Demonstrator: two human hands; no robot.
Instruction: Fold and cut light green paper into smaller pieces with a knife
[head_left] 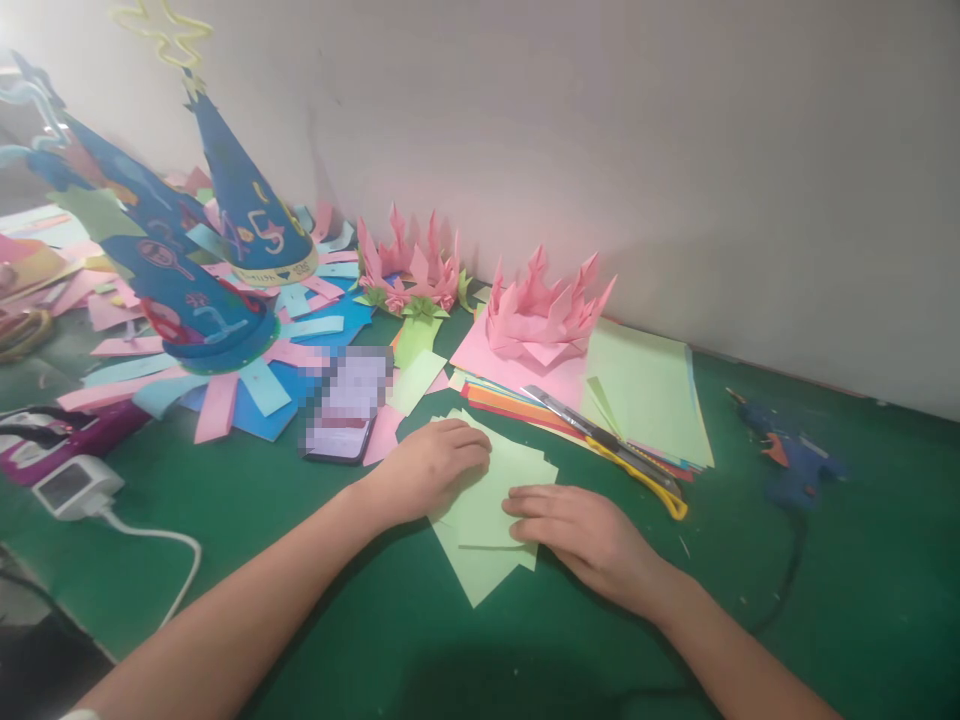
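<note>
Several pale green paper squares (487, 555) lie loosely fanned and overlapping on the green table between my hands. My left hand (431, 468) rests on their left side, palm down, with its fingers bent slightly over the paper. From the right, my right hand (581, 535) lays its outstretched fingers on the right edge of the top square. Its thumb is hidden. Just beyond the squares, a yellow-handled utility knife (637, 475) lies across a stack of coloured paper (649, 375). A pink folded-paper crown (536, 325) stands on that stack.
Behind my left hand lies a phone (349, 405). Blue paper cone hats (244, 210) with pink and blue strips stand at the left. A second pink crown (409, 265) is near the wall. A blue glue gun (795, 455) lies right; a white charger (79, 488) with cable is left.
</note>
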